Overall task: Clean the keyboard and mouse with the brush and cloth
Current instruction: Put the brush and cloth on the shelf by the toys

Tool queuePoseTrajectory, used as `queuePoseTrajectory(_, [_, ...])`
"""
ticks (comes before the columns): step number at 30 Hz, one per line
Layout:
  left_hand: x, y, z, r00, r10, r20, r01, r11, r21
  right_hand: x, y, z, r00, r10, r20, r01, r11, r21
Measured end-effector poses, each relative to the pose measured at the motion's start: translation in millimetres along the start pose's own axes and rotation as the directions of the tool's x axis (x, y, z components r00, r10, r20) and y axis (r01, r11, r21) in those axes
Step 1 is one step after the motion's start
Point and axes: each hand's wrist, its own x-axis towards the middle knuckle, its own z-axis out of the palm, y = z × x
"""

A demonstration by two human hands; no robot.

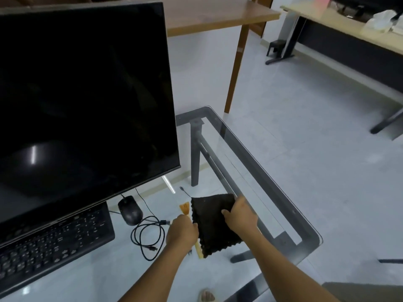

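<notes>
A dark folded cloth (212, 223) lies on the glass table (250, 162), right of the mouse. My right hand (241, 214) grips the cloth's right side, thumb on top. My left hand (182, 232) is closed over a small brush (185, 207) with orange bristles and a pale handle, right at the cloth's left edge. The black mouse (130, 210) rests under the monitor's right corner. The black keyboard (52, 243) sits at the lower left, partly hidden by the monitor.
A big black monitor (82, 94) fills the left. A coiled black cable (148, 235) lies between mouse and hands. The table's right edge and metal frame run close to the cloth. Wooden desks stand behind; a foot shows below the glass.
</notes>
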Motion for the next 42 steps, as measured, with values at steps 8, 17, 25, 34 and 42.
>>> queuePoseTrajectory(8, [-15.3,23.9,-20.0,1.000,-0.005,0.030,0.009,0.990,-0.137,2.0,-14.4,-41.0,0.945,-0.309,0.108,0.285,0.939,0.193])
queuePoseTrajectory(17, [-70.7,135.1,-139.9,0.920,0.301,-0.251,-0.382,0.831,-0.405,-21.7,-78.6,-239.8,0.803,-0.517,-0.295,0.590,0.757,0.281])
queuePoseTrajectory(25, [-126.9,218.6,-293.0,0.839,0.368,-0.402,-0.534,0.702,-0.472,-39.8,-169.6,-404.7,0.688,-0.592,-0.420,0.720,0.628,0.294])
queuePoseTrajectory(34, [-95.0,233.6,-415.6,0.818,0.237,-0.523,-0.439,0.846,-0.302,-16.1,-276.4,-438.7,0.634,-0.652,-0.416,0.773,0.543,0.327])
queuePoseTrajectory(42, [-35.5,241.3,-436.1,0.917,0.145,-0.371,-0.229,0.954,-0.193,62.9,-318.8,-415.8,0.716,-0.621,-0.319,0.698,0.623,0.353])
